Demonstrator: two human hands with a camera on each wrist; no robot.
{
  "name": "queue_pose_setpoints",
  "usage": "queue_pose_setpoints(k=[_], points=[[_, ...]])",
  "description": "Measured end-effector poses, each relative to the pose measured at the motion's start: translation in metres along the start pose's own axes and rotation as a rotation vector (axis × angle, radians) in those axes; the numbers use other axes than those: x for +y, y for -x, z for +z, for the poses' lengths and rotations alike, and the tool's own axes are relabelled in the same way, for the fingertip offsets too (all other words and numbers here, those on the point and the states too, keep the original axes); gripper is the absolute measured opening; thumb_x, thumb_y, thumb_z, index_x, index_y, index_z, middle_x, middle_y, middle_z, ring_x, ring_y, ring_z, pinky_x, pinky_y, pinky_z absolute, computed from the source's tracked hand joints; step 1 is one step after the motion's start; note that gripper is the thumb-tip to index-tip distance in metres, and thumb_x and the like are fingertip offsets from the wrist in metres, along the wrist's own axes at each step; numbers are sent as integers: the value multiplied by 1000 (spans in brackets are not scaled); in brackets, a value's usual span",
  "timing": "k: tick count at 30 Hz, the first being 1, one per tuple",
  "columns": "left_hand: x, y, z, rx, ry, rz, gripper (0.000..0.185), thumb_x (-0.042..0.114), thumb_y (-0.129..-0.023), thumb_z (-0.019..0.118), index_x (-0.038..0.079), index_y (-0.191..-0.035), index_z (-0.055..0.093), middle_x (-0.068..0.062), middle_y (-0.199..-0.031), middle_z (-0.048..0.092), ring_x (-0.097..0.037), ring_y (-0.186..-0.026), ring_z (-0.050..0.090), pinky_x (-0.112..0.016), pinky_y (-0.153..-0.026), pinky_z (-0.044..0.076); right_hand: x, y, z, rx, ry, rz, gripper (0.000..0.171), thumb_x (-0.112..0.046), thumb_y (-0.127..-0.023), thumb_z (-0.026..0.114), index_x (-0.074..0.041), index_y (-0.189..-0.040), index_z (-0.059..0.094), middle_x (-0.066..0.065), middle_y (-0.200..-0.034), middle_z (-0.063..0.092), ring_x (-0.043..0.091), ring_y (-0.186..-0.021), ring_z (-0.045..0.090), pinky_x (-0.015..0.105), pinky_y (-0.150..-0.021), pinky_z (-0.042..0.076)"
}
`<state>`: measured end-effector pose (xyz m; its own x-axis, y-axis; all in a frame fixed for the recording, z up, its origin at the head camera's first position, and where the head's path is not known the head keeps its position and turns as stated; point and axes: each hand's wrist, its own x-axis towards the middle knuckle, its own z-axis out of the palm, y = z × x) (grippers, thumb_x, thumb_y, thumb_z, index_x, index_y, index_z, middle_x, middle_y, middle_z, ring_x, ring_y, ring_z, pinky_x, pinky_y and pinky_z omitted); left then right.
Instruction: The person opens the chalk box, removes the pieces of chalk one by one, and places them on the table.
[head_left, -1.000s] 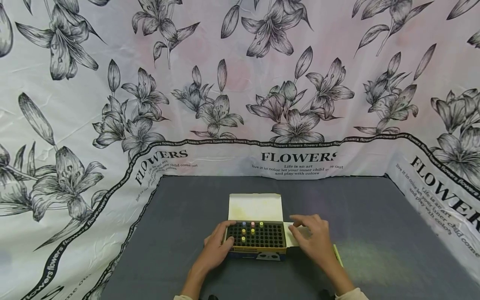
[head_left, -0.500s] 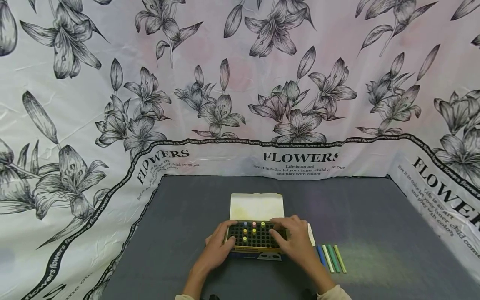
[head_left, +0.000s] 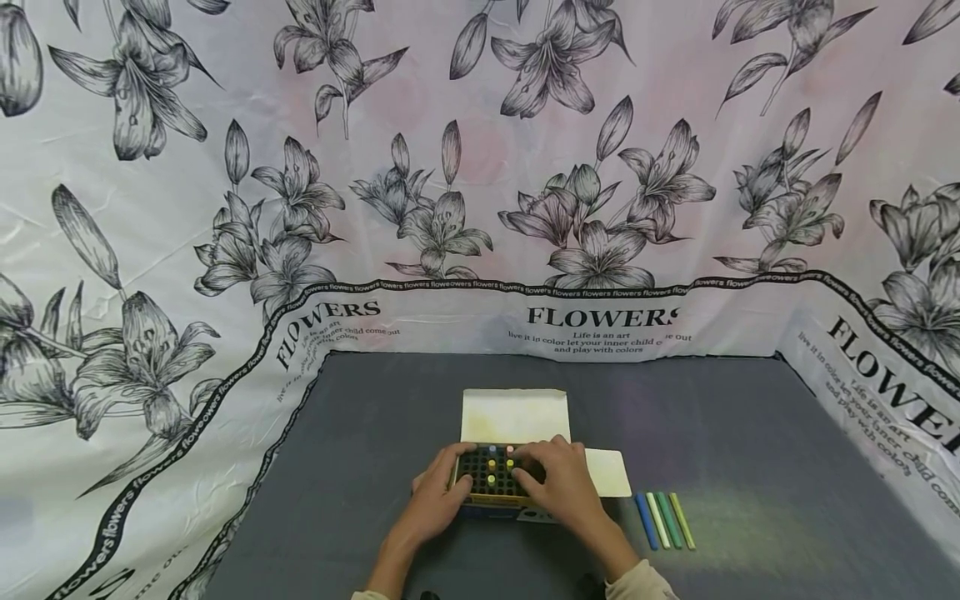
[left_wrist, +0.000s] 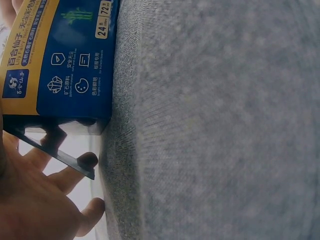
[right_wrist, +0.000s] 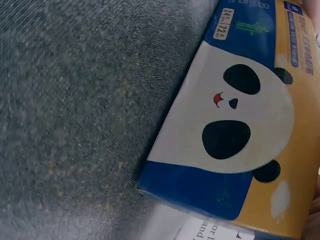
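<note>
A blue and yellow chalk box (right_wrist: 215, 175) stands on the table, its dark tray of round holes (head_left: 472, 482) facing up. Several chalk ends show in the tray, among them a blue chalk (head_left: 492, 449), a pink chalk (head_left: 510, 450) and a yellow chalk (head_left: 491, 480). My left hand (head_left: 433, 493) grips the box's left end, thumb at the front and fingers toward the back. Over the tray's right part is my right hand (head_left: 561, 483), thumb and index finger apart near the pink chalk. That hand hides the holes beneath it.
The raised white lid (head_left: 515, 414) stands behind the tray, and a white side flap (head_left: 609, 473) sticks out to the right. Blue, white, green and yellow-green chalk sticks (head_left: 666, 521) lie in a row on the grey table (head_left: 750, 450). Flower-printed cloth (head_left: 450, 200) encloses it.
My right hand has moved left from the side flap to over the tray, uncovering the flap and the chalk row. The left hand keeps its grip on the box.
</note>
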<state>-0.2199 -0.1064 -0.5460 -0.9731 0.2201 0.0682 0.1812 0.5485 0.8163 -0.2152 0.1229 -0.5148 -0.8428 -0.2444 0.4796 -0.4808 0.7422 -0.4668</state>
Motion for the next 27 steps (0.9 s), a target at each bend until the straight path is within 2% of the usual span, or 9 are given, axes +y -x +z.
queue_pose_setpoints(k=[5,12,18,27], points=[[0,0,0,5,5,6,44,25,-101,51,35,-144,49,-4,-152,50,-30,-136,51,-70,-105,25,-4,-2,3,3,54,18,22,-21,-80,87,-23,-100,80,-12,-77,69,5,-72,45,36,-76,31],[0,0,1,9,-8,-5,44,24,-100,52,35,-142,50,-3,-148,52,-22,-116,55,-65,-100,27,-9,-2,7,-2,122,44,18,-24,-80,87,-24,-96,79,-8,-78,67,10,-73,47,36,-76,31],[-2,0,2,6,-14,-2,43,25,-101,52,37,-142,50,-1,-148,53,-20,-111,55,-63,-98,28,-9,-2,9,8,119,50,17,-23,-80,86,-23,-96,79,-8,-77,65,9,-72,45,38,-77,32],[-3,-1,2,5,-7,4,43,25,-101,51,36,-143,49,-3,-149,52,-26,-125,55,-69,-102,26,-9,-2,7,28,69,44,18,-21,-80,86,-23,-96,79,-10,-77,66,6,-71,44,37,-77,31]])
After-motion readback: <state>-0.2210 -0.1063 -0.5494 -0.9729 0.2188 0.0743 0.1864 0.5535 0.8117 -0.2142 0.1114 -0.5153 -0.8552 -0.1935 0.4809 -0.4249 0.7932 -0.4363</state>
